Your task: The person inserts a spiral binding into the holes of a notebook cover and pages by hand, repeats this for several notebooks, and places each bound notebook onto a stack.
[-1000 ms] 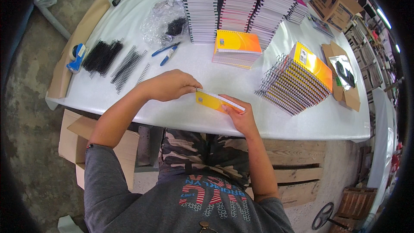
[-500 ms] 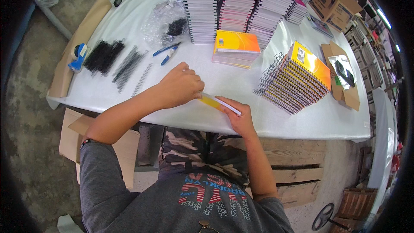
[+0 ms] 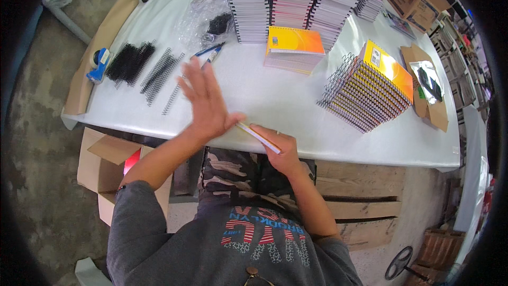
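Held on edge by my right hand [image 3: 282, 149] near the front of the table is a thin notebook [image 3: 258, 137] with white pages and yellow covers. My left hand [image 3: 205, 100] is raised beside its far end, fingers spread, the thumb at the notebook's tip. Beyond that hand lie blue-handled pliers [image 3: 214, 52] and a single wire coil [image 3: 172, 98], partly hidden by the fingers. Further left are a few loose binding coils [image 3: 160, 76] and a dense pile of black coils [image 3: 128, 63]. An unbound stack of yellow-orange notebooks [image 3: 295, 47] stands ahead.
Spiral-bound yellow notebooks [image 3: 373, 87] are stacked at the right, beside an opened cardboard piece [image 3: 439, 114]. Tall stacks of bound books [image 3: 248, 8] rise at the back. A blue tape dispenser [image 3: 97, 66] is at the left edge; an open carton [image 3: 95, 167] sits below.
My left hand has opened from a closed grip and its fingers have spread upward. My right hand, still holding the notebook, has moved slightly left and nearer me.
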Available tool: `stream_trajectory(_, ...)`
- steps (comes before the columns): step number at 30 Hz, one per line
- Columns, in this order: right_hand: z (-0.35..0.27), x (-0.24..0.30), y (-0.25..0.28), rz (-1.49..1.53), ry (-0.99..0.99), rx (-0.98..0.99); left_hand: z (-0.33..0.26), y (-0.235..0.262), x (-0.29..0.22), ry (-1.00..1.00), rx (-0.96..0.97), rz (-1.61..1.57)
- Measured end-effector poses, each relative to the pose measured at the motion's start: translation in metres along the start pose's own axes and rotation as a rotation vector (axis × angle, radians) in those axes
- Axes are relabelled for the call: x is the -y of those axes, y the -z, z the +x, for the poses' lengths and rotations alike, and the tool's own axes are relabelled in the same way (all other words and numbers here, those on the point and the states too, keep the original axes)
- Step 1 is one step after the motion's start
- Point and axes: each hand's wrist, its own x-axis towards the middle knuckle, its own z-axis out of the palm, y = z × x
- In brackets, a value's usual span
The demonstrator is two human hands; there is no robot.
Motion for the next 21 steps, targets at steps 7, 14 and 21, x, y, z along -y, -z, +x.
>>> stream_trajectory(7, -0.008, -0.007, -0.016, -0.102, 0.106, -0.008, -0.013, -0.008, -0.002, -0.223, -0.177, -0.023)
stream_trajectory(14, 0.002, -0.011, -0.015, -0.083, 0.098, -0.012, -0.064, -0.015, -0.018, -0.562, -0.126, -0.238)
stream_trajectory(21, 0.003, -0.004, -0.017, -0.074, 0.081, -0.002, -0.078, -0.023, -0.040, -0.405, 0.179, -0.630)
